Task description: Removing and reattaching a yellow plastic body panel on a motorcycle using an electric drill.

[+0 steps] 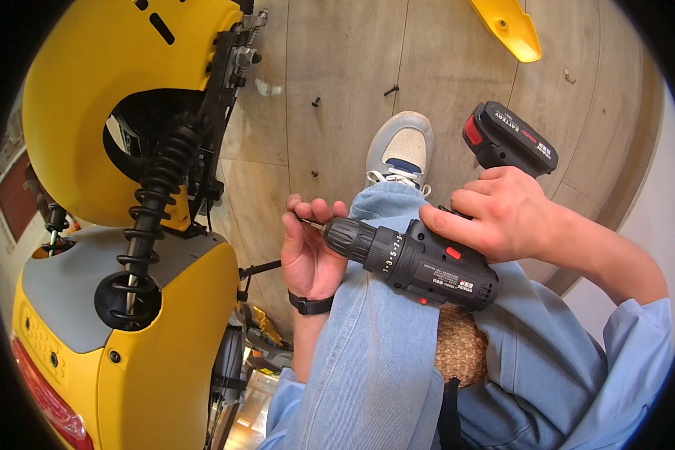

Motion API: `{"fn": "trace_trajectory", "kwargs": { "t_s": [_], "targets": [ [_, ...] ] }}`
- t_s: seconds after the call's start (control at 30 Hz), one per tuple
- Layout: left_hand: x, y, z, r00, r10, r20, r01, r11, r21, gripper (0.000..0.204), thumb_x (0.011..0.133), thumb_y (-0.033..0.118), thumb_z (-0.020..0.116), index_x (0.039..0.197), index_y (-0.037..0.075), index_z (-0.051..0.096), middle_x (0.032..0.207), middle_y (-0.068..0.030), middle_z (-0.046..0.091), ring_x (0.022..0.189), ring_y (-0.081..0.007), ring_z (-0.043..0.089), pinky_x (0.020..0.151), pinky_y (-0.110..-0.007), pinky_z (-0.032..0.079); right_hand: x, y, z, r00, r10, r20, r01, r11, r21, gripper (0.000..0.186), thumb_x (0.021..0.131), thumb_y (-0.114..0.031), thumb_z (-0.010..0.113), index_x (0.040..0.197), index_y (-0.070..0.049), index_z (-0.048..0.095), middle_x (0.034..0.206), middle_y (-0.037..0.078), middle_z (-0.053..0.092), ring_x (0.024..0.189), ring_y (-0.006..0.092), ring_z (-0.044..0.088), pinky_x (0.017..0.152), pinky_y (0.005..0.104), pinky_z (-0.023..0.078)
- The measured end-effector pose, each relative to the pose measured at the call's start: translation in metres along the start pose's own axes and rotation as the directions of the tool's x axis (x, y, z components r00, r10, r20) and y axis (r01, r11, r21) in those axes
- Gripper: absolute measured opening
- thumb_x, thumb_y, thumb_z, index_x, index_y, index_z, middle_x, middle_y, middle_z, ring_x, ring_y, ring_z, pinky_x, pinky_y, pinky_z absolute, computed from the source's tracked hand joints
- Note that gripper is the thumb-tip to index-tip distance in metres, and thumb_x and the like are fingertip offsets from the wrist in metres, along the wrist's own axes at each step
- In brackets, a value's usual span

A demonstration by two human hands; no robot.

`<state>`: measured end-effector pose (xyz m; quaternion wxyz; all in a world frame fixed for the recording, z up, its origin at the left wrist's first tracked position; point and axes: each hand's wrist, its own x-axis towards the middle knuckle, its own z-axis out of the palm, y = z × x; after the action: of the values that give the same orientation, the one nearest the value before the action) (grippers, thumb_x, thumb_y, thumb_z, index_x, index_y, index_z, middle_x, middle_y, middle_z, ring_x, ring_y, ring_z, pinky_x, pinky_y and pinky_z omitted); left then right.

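Note:
A black cordless drill (435, 262) with red accents lies across my lap, its chuck pointing left. My right hand (495, 214) is wrapped round its grip, below the battery pack (514, 139). A thin metal bit (312, 223) sticks out of the chuck. My left hand (311, 255), palm up, has its thumb and fingertips closed around the bit's tip. A small dark piece shows there, too small to name. To the left stands a yellow vehicle body (157, 337) with a grey panel and a red light, and a black coil-spring shock absorber (154, 202) runs down into it.
Small black screws (391, 90) lie scattered on the wood-look floor (337, 45) beyond my shoe (401, 150). A loose yellow plastic part (510, 30) rests at the top right. Beneath me is a woven seat (460, 349). A white wall curves along the right side.

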<state>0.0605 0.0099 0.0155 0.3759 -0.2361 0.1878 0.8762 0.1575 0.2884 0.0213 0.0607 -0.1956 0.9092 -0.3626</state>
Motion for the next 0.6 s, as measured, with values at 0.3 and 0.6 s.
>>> {"fn": "trace_trajectory", "kwargs": {
  "t_s": [0.3, 0.6],
  "targets": [
    [-0.004, 0.005, -0.006, 1.000, -0.031, 0.003, 0.031, 0.998, 0.053, 0.018, 0.099, 0.016, 0.059, 0.114, 0.008, 0.054, 0.106, -0.0065, 0.072, 0.112, -0.0227, 0.066, 0.112, -0.045, 0.043, 0.001, -0.007, -0.008, 0.996, 0.037, 0.078, -0.042, 0.997, 0.067, 0.033, 0.075, -0.021, 0.065, 0.108, -0.017, 0.060, 0.061, -0.001, 0.053, 0.054, 0.0199, 0.063, 0.047, 0.0344, 0.048],
    [-0.001, 0.008, 0.004, 0.996, -0.042, -0.077, 0.049, 0.994, 0.097, 0.013, 0.099, 0.019, 0.059, 0.111, 0.012, 0.059, 0.113, -0.0080, 0.069, 0.129, -0.0287, 0.054, 0.117, -0.050, 0.036, 0.000, -0.003, 0.007, 0.999, 0.000, -0.038, 0.000, 1.000, -0.002, 0.033, 0.074, -0.021, 0.065, 0.106, -0.015, 0.065, 0.060, -0.003, 0.051, 0.051, 0.0166, 0.060, 0.046, 0.0316, 0.046]
  ]
}}
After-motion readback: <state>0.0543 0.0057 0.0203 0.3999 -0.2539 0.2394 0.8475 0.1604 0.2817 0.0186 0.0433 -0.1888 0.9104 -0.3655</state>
